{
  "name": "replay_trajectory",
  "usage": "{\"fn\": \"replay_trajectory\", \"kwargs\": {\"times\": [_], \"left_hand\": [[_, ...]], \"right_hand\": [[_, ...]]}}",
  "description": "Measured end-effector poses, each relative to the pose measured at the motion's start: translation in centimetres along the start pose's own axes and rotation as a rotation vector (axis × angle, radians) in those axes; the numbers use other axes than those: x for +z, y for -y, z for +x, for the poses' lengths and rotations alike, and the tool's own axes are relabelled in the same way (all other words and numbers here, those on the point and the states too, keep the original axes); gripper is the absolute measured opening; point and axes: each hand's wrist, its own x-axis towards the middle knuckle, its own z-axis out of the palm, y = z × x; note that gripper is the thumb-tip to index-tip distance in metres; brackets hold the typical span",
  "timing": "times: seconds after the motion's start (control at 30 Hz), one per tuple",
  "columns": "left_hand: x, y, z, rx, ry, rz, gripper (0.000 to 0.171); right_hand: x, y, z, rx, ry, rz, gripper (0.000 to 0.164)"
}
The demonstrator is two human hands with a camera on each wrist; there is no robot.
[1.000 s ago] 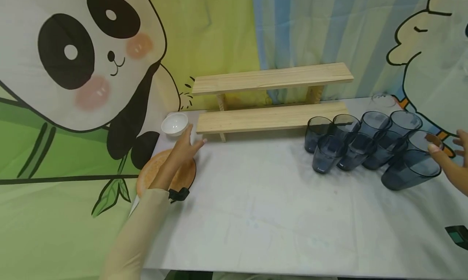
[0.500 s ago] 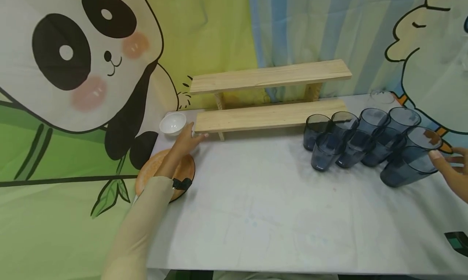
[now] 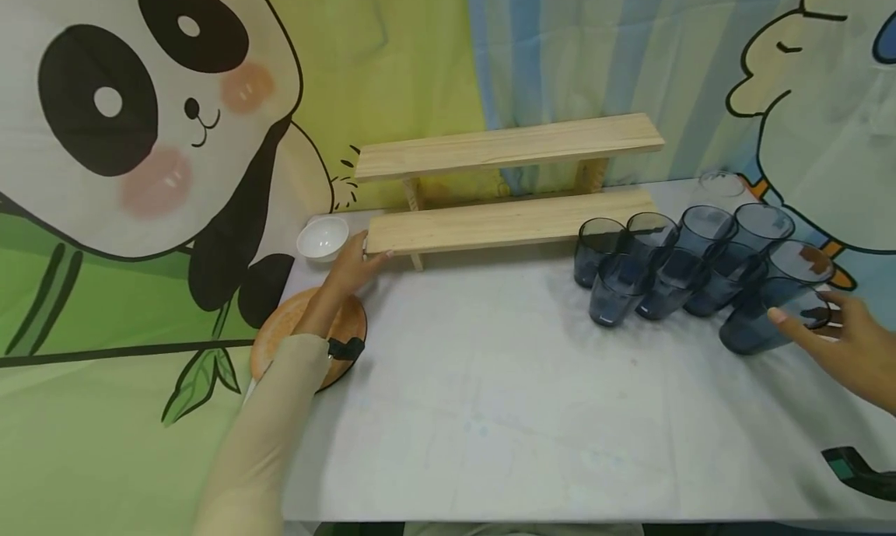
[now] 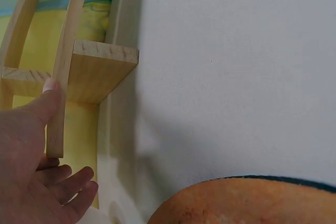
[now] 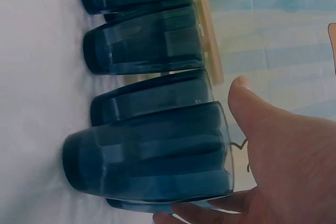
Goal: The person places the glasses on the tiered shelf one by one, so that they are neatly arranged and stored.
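Observation:
A two-tier wooden shelf (image 3: 504,221) stands at the back of the table. My left hand (image 3: 348,271) holds the left end of its lower board, thumb at the front edge and fingers around the board's end; part of the fingers is hidden in the left wrist view. Dark blue-grey drinking glasses stand in two rows at the right. My right hand (image 3: 843,349) is at the nearest glass (image 5: 152,153) at the row's right end. Its thumb stands apart from this glass, while its fingers reach behind the rim; whether they touch is hidden.
A small white bowl (image 3: 323,238) sits left of the shelf, close to my left hand. Below my left forearm lies a round orange-brown plate (image 3: 350,330). A clear glass (image 3: 721,183) stands at the back right. Printed curtains hang behind the table.
My left hand has moved slightly from beside the bowl onto the end of the lower board. My right hand has moved left, its fingers now around the far side of the nearest glass.

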Motion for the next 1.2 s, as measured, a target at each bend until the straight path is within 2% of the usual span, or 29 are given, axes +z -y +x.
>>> {"fn": "replay_trajectory", "kwargs": {"times": [0.17, 0.33, 0.6, 0.87, 1.1, 1.2], "left_hand": [[0.0, -0.1, 0.1, -0.002, 0.003, 0.011, 0.086], [0.1, -0.1, 0.2, 0.000, 0.003, 0.014, 0.086], [0.4, -0.3, 0.0, 0.003, 0.011, 0.006, 0.085], [0.3, -0.4, 0.0, -0.020, 0.025, 0.011, 0.087], [0.2, -0.4, 0.0, -0.034, 0.032, 0.004, 0.091], [0.3, -0.2, -0.2, -0.037, 0.038, 0.009, 0.090]], "right_hand": [[0.5, 0.0, -0.2, 0.014, -0.014, -0.045, 0.109], [1.0, -0.3, -0.3, 0.017, -0.053, -0.028, 0.110], [1.3, -0.5, 0.0, 0.047, -0.059, -0.067, 0.116], [1.5, -0.5, 0.0, 0.026, -0.084, -0.048, 0.111], [1.7, -0.7, -0.2, 0.096, -0.073, -0.025, 0.110], [1.9, -0.8, -0.3, 0.099, -0.064, -0.008, 0.108]]}}
